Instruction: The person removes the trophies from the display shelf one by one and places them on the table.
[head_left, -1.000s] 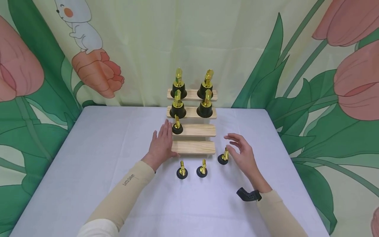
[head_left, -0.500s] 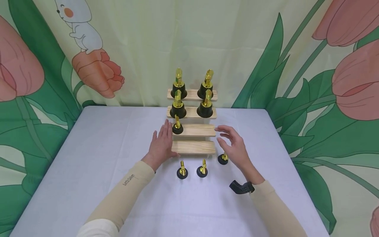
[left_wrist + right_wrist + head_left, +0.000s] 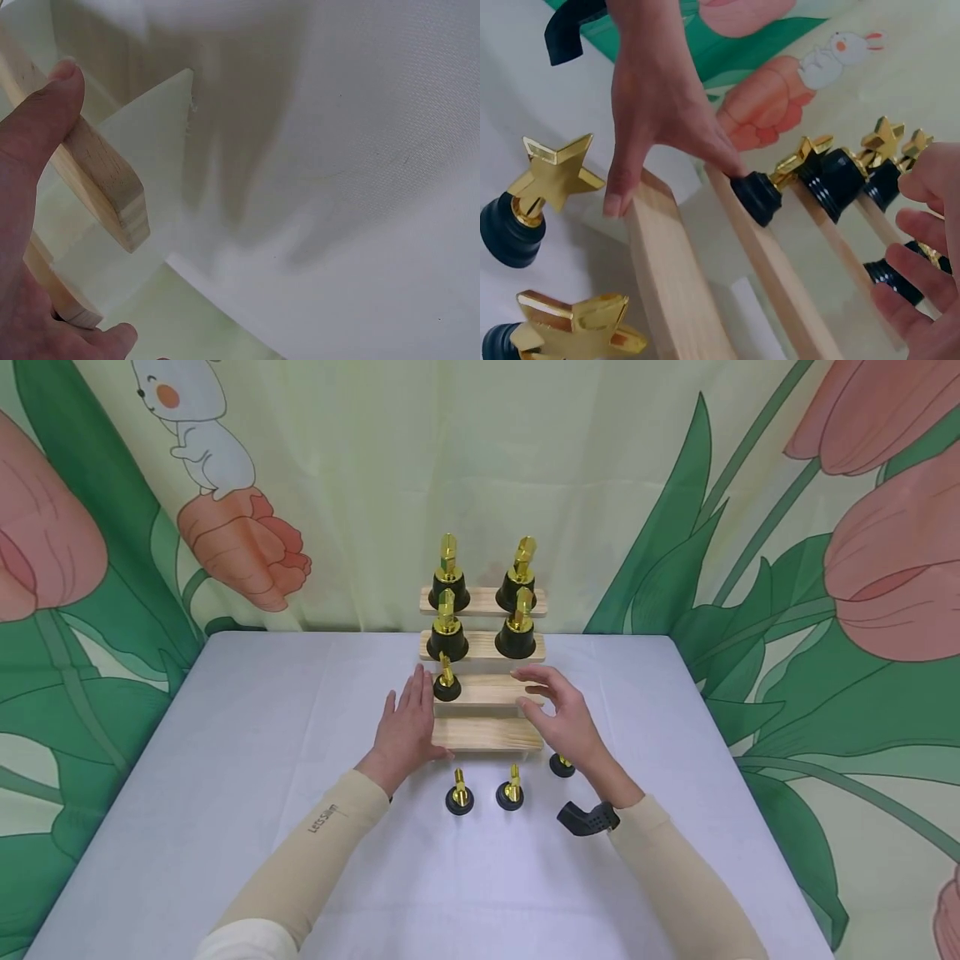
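While braced flat against the left end of the stepped wooden rack [image 3: 483, 693], left hand [image 3: 405, 731] steadies it: fingers straight along the side, thumb laid over the edge of a step per the left wrist view, nothing clasped. Probably there so the rack stays put while pieces go on. Right hand [image 3: 558, 714] hovering over the right half of the third step down, fingers loosely spread, grip slack and empty. Small star trophy [image 3: 447, 681] already standing at the left of that same step, right half of the step bare. Four bigger trophies [image 3: 517, 631] upright in pairs on the two upper steps, larger ones high and at the back, so likely sorted by size. Bottom step bare. Three more small trophies waiting on the surface [image 3: 225, 777] just in front of the rack: two side by side [image 3: 459, 793] [image 3: 511, 789], third [image 3: 561, 765] partly hidden under the right wrist. Black strap [image 3: 588, 818] on right wrist. Tulip and rabbit curtain [image 3: 225, 527] behind.
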### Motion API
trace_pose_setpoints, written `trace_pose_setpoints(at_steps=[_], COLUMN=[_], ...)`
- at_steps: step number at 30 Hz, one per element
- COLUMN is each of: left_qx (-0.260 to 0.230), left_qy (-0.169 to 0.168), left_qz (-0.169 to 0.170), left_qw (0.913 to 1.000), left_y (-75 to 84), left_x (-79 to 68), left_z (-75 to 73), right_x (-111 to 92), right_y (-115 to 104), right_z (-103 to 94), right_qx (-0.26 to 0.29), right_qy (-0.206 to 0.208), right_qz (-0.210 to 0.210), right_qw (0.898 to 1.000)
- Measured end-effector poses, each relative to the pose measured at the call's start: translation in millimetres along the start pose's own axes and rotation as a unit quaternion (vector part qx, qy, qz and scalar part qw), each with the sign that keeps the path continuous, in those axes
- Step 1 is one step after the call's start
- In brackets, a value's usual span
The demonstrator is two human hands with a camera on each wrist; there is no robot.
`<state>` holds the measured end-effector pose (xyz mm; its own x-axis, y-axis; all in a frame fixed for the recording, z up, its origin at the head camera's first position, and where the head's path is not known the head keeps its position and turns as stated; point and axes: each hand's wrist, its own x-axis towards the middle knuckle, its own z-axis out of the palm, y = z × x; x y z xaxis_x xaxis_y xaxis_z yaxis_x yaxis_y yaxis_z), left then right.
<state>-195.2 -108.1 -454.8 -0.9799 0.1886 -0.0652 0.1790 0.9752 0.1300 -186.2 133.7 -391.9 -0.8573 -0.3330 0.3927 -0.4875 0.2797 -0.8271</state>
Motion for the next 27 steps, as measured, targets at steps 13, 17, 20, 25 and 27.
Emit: trace_pose_setpoints(at_steps=[13,17,20,25,27], left_qx=[0.009,0.007,0.007,0.006,0.008], left_qy=[0.000,-0.003,-0.005,0.000,0.000], left_qz=[0.000,-0.002,-0.003,0.000,0.002], left_qw=[1.0000,1.0000,1.0000,1.0000,1.0000], left_y=[-0.1,0.2,0.3,0.1,0.0], left_x=[0.9,0.9,1.2,0.7,0.3], left_z=[1.2,-0.1,-0.2,1.0,1.1], right_x=[18,26,32,38,40], right_y=[-9,11,26,24,23], right_z=[16.1,23.1,29.0,35.4,37.6], right_qx=[0.017,0.022,0.016,0.004,0.006], right_qy=[-0.044,-0.055,-0.058,-0.068,-0.072], right_qz=[0.006,-0.003,-0.007,-0.005,-0.004], right_qw=[0.999,0.998,0.998,0.998,0.997])
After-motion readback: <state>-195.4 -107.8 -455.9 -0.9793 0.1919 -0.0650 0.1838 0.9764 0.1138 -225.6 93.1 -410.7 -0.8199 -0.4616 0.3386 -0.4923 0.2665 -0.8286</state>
